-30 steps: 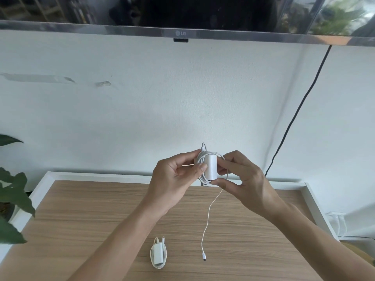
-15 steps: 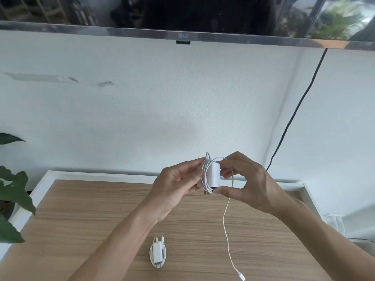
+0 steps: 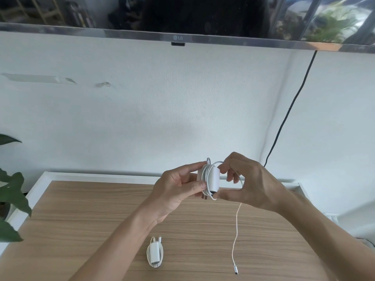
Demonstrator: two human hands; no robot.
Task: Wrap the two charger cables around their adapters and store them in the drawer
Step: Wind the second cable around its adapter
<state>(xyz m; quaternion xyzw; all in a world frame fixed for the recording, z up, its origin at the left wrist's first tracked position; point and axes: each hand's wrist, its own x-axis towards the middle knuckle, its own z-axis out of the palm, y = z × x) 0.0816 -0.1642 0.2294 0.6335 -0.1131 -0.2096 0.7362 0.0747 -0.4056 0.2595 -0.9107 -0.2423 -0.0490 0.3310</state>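
I hold a white charger adapter (image 3: 213,180) up above the wooden tabletop (image 3: 101,220), with several turns of its white cable round it. My left hand (image 3: 178,189) grips the adapter's left side. My right hand (image 3: 249,183) pinches the cable (image 3: 236,228) beside the adapter. The loose end hangs down, and its plug (image 3: 236,271) reaches the tabletop. A second white adapter (image 3: 155,252) lies flat on the tabletop below my left forearm, its cable coiled round it. No drawer is in view.
A white raised rim (image 3: 121,176) borders the tabletop at the back and sides. Plant leaves (image 3: 12,195) hang over the left edge. A television (image 3: 182,17) is mounted on the wall above, and a black cable (image 3: 288,110) runs down the wall at the right.
My right hand has carried the cable round the adapter, adding to the coil. The hanging tail has swung from the middle to the right, and its plug has shifted right.
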